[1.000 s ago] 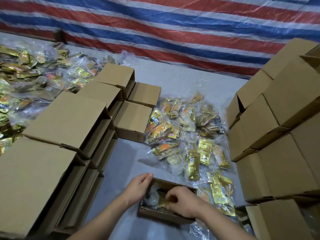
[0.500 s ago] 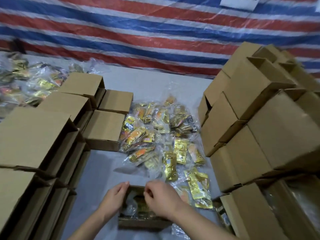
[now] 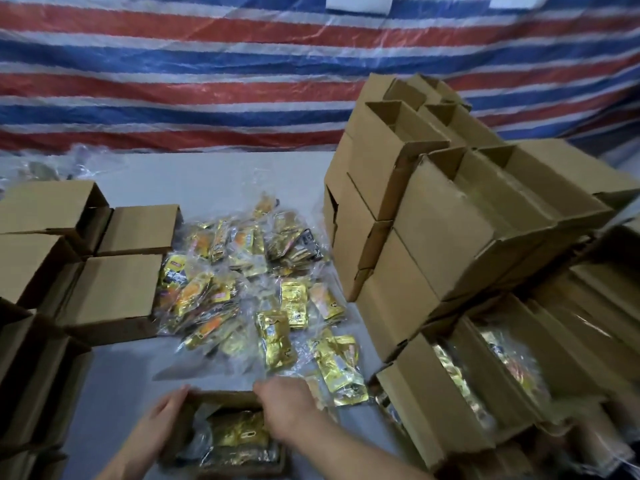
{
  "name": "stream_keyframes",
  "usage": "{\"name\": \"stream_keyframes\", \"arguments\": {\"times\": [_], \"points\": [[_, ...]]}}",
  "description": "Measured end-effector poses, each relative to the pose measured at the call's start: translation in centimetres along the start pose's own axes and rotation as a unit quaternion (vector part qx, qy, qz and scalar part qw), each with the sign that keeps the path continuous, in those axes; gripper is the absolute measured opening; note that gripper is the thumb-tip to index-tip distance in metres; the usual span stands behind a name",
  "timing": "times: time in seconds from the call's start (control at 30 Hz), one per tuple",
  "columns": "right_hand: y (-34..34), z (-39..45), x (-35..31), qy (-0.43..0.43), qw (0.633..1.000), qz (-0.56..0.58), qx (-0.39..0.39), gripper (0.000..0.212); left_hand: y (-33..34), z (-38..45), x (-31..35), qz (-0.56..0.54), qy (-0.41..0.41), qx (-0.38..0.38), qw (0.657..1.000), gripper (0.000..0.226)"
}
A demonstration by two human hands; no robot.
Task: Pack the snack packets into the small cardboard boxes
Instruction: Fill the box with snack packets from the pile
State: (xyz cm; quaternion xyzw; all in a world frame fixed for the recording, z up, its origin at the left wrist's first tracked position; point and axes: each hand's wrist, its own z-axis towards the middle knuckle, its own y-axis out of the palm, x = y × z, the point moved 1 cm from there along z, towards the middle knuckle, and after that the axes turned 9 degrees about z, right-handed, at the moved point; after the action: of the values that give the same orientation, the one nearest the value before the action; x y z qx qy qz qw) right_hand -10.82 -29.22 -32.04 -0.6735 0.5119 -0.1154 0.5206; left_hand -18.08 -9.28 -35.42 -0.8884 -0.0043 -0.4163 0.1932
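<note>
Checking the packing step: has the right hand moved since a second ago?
Yes. The right hand has come up from inside the box to its far rim, away from the person.

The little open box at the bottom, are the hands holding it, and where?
Yes. The left hand grips the small open box at its far left corner; the right hand grips its far right rim.

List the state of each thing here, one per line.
Small box at the hands: open, packets inside.
Left hand: holds the box's left wall.
Right hand: on its far rim.
Loose snack packets: piled on the table.
Boxes at right: open, filled.
Boxes at left: closed.
</note>
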Motion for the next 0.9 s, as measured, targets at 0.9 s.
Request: {"name": "stream_keyframes", "arguments": {"times": [0.9], "points": [[-12.4, -14.0, 11.0, 0.156, 0.945, 0.126, 0.258, 0.011, 12.8, -3.5, 19.7, -0.091, 0.19, -0.101, 0.972, 0.077]]}}
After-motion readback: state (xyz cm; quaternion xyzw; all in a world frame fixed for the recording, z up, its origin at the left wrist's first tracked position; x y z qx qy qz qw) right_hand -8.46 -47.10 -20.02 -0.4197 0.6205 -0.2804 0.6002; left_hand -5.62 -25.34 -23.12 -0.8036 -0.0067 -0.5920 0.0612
